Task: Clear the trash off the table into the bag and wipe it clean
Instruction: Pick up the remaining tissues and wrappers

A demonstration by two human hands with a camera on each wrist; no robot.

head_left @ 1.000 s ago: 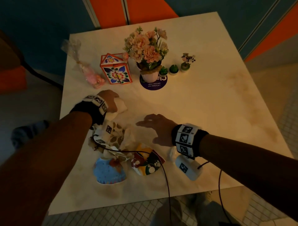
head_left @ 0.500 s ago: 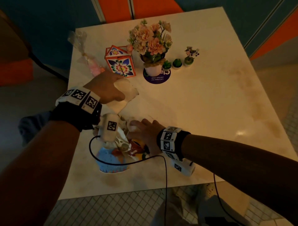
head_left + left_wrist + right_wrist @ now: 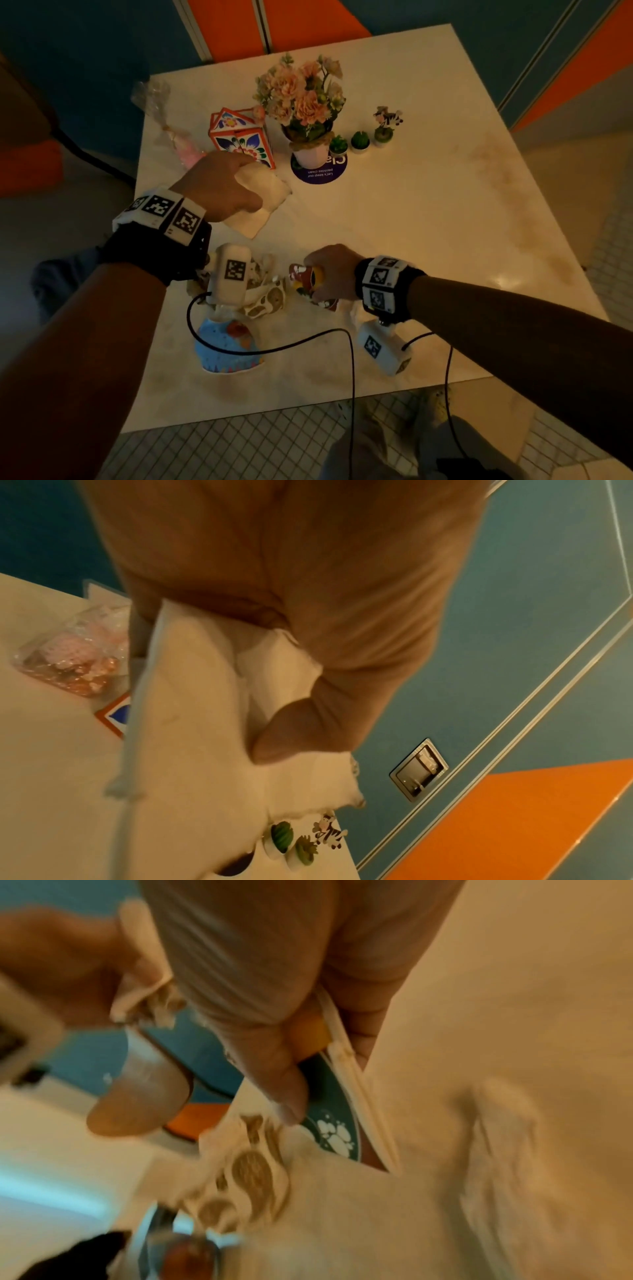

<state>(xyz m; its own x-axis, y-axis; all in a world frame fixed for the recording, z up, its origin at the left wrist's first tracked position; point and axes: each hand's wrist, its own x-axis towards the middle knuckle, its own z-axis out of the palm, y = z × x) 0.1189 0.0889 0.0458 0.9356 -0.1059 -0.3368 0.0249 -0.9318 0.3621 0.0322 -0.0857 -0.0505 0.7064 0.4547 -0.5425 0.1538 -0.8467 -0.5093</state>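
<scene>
My left hand (image 3: 222, 188) holds a folded white napkin (image 3: 263, 202) above the white table (image 3: 411, 222), near the patterned carton; the left wrist view shows my thumb (image 3: 291, 737) pressing the napkin (image 3: 192, 723). My right hand (image 3: 325, 270) grips a colourful paper plate (image 3: 308, 277) in the trash pile at the front left. In the right wrist view my fingers (image 3: 274, 1069) curl round the plate (image 3: 335, 1123), which is tilted up off the table. A crumpled spotted paper (image 3: 267, 301) and a blue paper cup (image 3: 226, 349) lie beside it. No bag is in view.
At the back stand a flower pot (image 3: 308, 113) on a purple coaster (image 3: 318, 168), a patterned carton (image 3: 239, 137), small plant ornaments (image 3: 359, 140) and a pink cellophane packet (image 3: 181, 147). Brownish stains (image 3: 496, 164) mark the table's right side. Cables hang over the front edge.
My left hand rose from the table with the napkin and moved toward the carton. My right hand went left to the pile and closed on the colourful plate.
</scene>
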